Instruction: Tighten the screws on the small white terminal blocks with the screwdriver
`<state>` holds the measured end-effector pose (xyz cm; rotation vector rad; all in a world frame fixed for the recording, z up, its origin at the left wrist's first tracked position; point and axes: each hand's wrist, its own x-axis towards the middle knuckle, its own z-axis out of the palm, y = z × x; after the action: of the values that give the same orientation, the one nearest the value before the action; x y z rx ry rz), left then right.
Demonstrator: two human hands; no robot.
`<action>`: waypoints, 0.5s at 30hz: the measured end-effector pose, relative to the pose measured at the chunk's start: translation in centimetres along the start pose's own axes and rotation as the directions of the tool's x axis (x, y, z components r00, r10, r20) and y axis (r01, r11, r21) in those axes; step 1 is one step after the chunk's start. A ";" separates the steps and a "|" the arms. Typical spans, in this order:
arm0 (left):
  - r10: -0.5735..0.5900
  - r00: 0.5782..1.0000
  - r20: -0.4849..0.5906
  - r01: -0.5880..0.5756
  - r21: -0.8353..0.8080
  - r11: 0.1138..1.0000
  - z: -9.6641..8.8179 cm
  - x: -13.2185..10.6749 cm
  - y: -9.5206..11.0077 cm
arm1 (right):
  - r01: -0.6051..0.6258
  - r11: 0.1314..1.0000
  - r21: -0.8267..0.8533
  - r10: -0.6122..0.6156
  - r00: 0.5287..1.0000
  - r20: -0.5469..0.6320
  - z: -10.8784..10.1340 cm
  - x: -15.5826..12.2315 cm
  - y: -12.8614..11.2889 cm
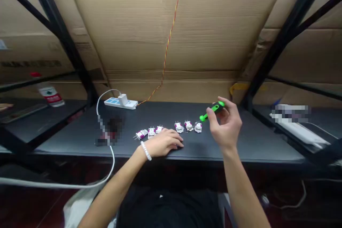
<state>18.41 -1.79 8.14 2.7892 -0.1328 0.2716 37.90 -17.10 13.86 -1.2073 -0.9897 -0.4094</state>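
My right hand (pixel 226 123) pinches a green-and-black screwdriver (pixel 213 110) by its handle, raised over the dark tabletop, its shaft slanting down to the left. Below its tip lies a small white-and-purple plug-like part (pixel 198 127). Two similar parts sit just left of it, a middle one (pixel 188 125) and another (pixel 179 127). Flat on the table rests my left hand (pixel 166 142), fingers stretched to the right, a white beaded bracelet at the wrist. Beyond and beside it are more such parts, one with thin metal prongs (pixel 141 134), another (pixel 151 132), and one partly behind the hand (pixel 159 129).
A white power strip (pixel 130 104) with a charger (pixel 123 99) stands at the back left; its white cable (pixel 113 156) loops over the front edge. A twisted wire (pixel 168 41) hangs before the cardboard (pixel 213 32). Black shelf posts (pixel 278 42) flank the table. A bottle (pixel 52 94) stands left.
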 end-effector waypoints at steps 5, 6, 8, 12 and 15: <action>0.023 1.000 -0.021 -0.022 0.007 1.000 0.0 0.1 -0.7 | -0.002 1.000 0.007 0.002 1.000 0.006 -0.1 0.0 0.4; 0.026 0.999 -0.025 -0.026 0.000 1.000 0.0 0.1 -0.8 | -0.004 1.000 0.006 0.004 1.000 0.006 -0.1 0.0 0.4; 0.028 0.999 -0.037 -0.028 -0.017 0.999 0.0 0.1 -1.1 | -0.011 1.000 0.009 0.011 1.000 0.008 -0.1 0.0 0.3; 0.024 0.997 -0.069 -0.027 -0.047 0.999 0.1 0.2 -1.6 | -0.023 1.000 0.016 0.023 1.000 0.018 -0.1 0.0 0.2; 0.016 0.997 -0.075 -0.021 -0.069 0.997 0.2 0.2 -2.0 | -0.027 1.000 0.012 0.026 0.999 0.026 -0.2 0.0 0.3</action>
<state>18.89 -0.01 7.39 2.7058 -0.1470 0.3684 38.19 -17.14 13.73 -1.2166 -0.9964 -0.3671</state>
